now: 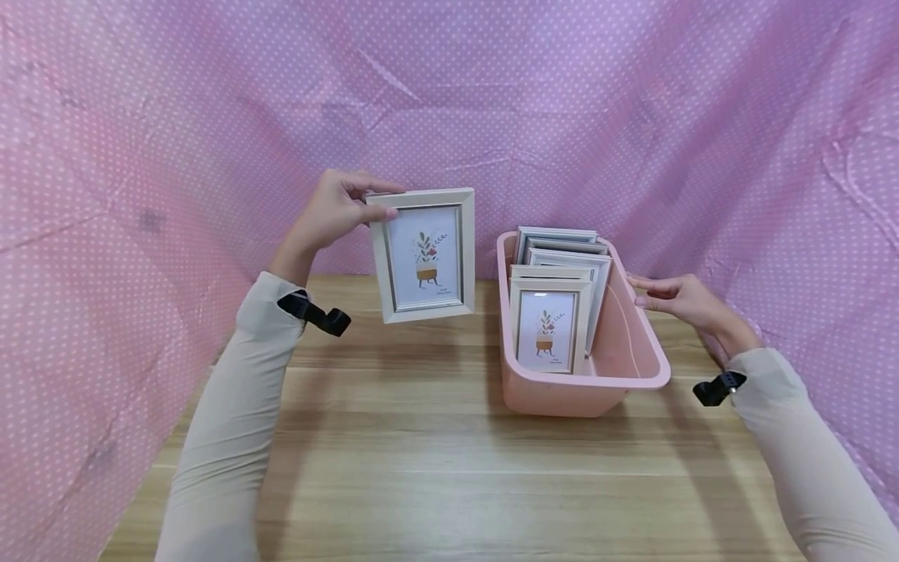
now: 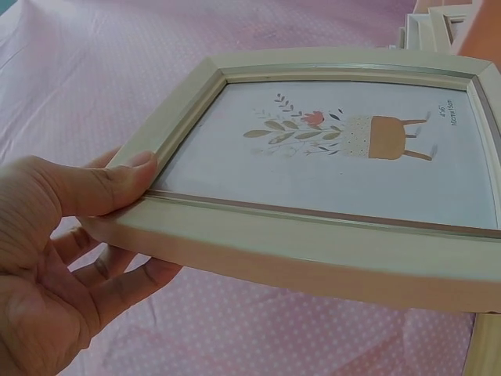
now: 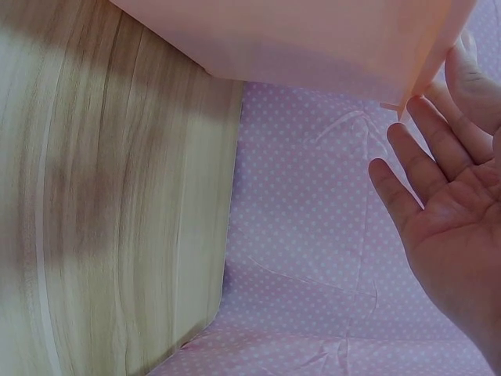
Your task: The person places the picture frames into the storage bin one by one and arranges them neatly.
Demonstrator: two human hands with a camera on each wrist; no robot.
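Note:
My left hand (image 1: pixel 335 209) holds a cream picture frame (image 1: pixel 378 257) by its upper left corner, thumb on the front. The frame is raised above the table, its potted-plant print facing me. In the left wrist view, the left thumb (image 2: pixel 109 184) lies on the corner with the fingers behind and below. To the right stands a pink plastic bin (image 1: pixel 572 398). My right hand (image 1: pixel 684 300) lightly pinches the bin's right rim, its other fingers loosely spread in the right wrist view. Several picture frames (image 1: pixel 584 312) stand upright inside, a cream one with the same print in front.
A light wood-grain table (image 1: pixel 421 468) lies under the bin. Pink polka-dot cloth (image 1: pixel 449 117) hangs at the back and both sides, close behind the bin. Black straps with small devices circle both wrists.

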